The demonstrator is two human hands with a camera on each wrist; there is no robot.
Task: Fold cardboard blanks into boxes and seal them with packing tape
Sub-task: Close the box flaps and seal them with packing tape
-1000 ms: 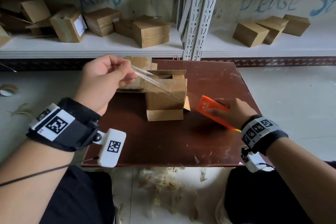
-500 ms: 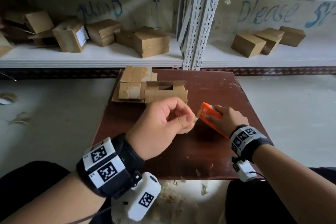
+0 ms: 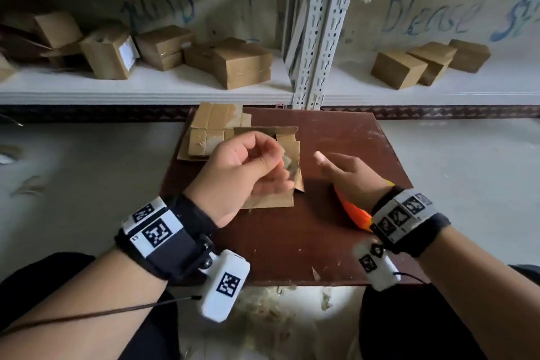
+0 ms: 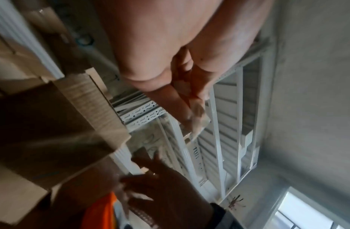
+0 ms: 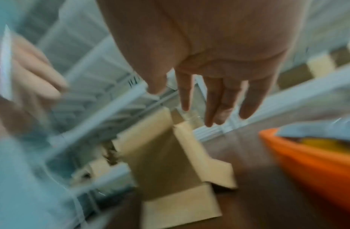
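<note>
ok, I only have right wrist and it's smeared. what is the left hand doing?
Observer: The left hand pinches a short piece of clear tape between thumb and fingertips, above the box.
Operator: Stuck to the box?
Observer: No. In the left wrist view the piece is crumpled and hangs clear of the cardboard.
Operator: More blanks on the table?
Observer: Yes. The head view shows a stack of flat blanks on the brown table, just behind the box.
</note>
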